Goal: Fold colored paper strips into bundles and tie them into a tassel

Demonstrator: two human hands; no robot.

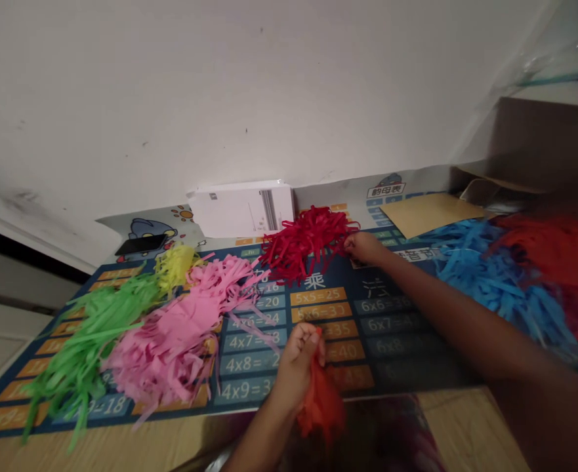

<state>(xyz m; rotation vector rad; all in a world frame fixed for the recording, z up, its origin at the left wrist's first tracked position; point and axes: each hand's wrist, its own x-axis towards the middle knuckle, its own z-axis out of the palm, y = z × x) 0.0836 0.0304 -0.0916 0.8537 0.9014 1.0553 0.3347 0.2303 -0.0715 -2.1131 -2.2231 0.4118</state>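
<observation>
Just past the right hand (pixel 362 248), fingers curled onto the dark-red shred pile (pixel 306 246), w/ left hand (pixel 301 357) nearer, fisted round an orange-red bunch (pixel 321 403): prob. gathering strips, next needs a clean pinch.

Strip piles (pixel 170 328) on mat (pixel 367 341) (phone (pixel 141 245) behind—prob.)

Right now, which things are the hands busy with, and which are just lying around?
In use:
left hand holding orange-red strips
right hand touching dark red strips

Lying about:
pink strips
green strips
yellow strips
blue strips
phone
white box
</observation>
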